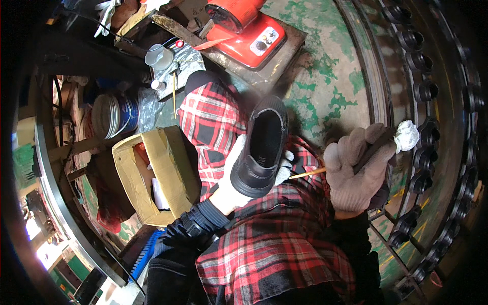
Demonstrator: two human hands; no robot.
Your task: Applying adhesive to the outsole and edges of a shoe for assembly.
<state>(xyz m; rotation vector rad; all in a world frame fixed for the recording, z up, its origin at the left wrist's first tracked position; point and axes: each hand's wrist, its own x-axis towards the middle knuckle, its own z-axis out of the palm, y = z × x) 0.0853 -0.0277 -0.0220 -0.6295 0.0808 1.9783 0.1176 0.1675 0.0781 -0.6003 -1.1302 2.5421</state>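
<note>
In a white glove, my left hand (233,170) is closed around a black slip-on shoe (263,142). The shoe's opening faces up, its dark insole shows, and it is held above my plaid-covered lap. To its right, my right hand (358,165), in a grey-brown knit glove, has its fingers curled round a thin wooden stick (307,173). The stick's bare end points left toward the shoe. A white wad (406,136) shows on the far side of that hand; whether it is joined to the stick is hidden.
On the left stand an open cardboard box (170,175) and a white-and-blue bucket (109,116). A clear cup (158,57) sits on a small surface beyond my knee. Ahead is a red machine (249,40). Racks of black shoes (424,91) curve along the right.
</note>
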